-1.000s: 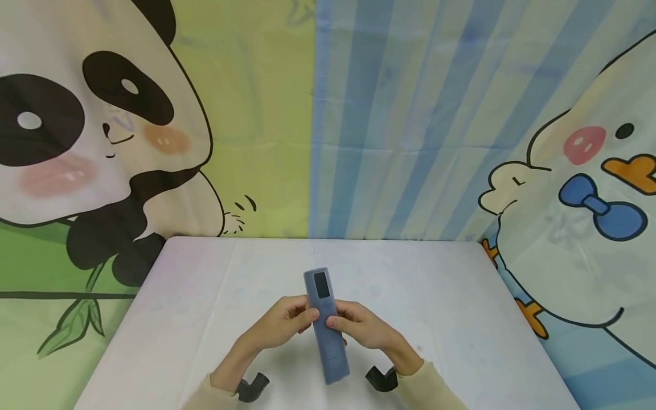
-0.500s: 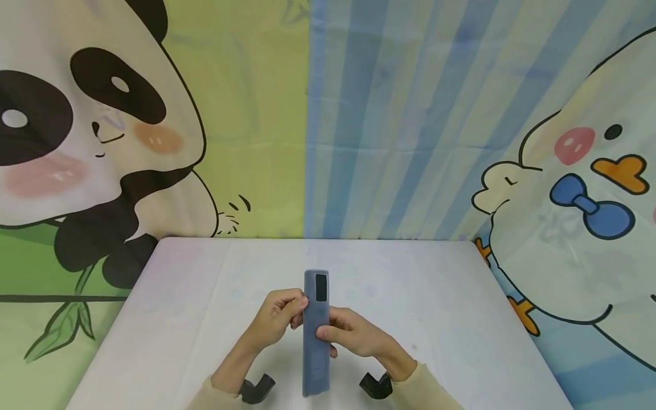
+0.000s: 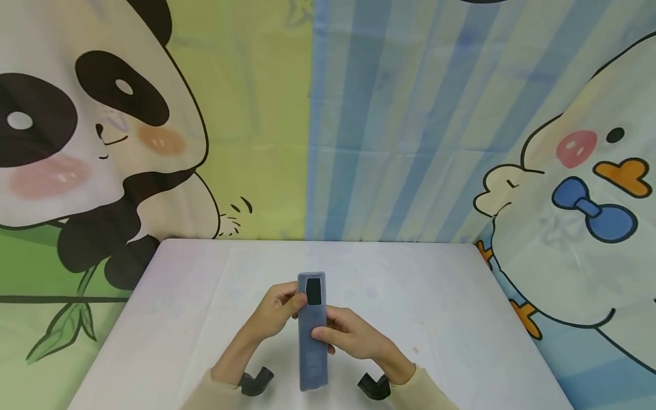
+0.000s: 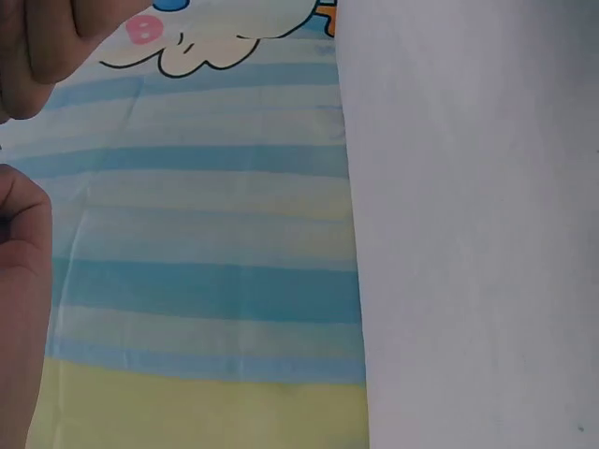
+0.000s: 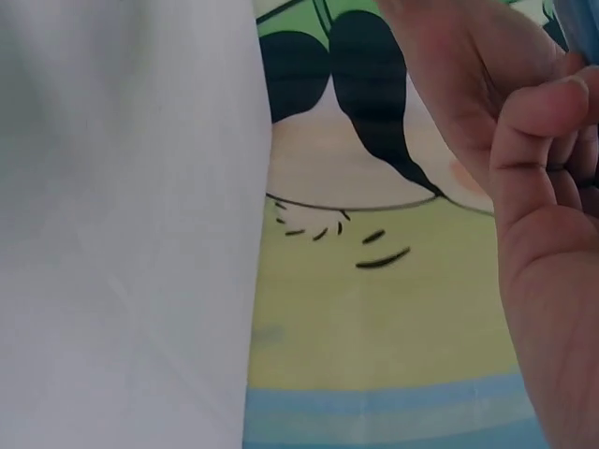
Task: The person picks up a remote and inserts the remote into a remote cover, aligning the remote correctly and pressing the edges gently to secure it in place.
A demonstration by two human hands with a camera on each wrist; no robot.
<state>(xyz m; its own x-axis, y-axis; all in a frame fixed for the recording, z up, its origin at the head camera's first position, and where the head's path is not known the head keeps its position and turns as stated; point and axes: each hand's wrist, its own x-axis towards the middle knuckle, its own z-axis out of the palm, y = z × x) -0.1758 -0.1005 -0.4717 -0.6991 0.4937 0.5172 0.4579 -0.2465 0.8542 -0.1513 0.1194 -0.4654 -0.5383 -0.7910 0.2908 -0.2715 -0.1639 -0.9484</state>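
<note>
A slim, long blue-grey case [image 3: 312, 353] with a black window [image 3: 314, 291] near its far end is held over the white table, almost in line with my view. My left hand [image 3: 274, 312] pinches its left edge, thumb beside the lower part of the window. Lower down, my right hand [image 3: 353, 336] grips the right side with its thumb across the front; its other fingers are mostly hidden behind. In the right wrist view, only a blue corner of the case [image 5: 578, 23] shows past the right hand [image 5: 543, 187]. The left wrist view shows no part of it.
The white table [image 3: 410, 285] ends at a straight back edge against printed curtains with a panda [image 3: 169, 199] and a white duck [image 3: 553, 273]. A black bent piece sits at each wrist, left [image 3: 257, 381] and right [image 3: 374, 387], just above the light sleeves.
The case has swung from a tilt to nearly straight and shifted slightly left. My left thumb has moved up to the window, while my right thumb has slid lower along the case.
</note>
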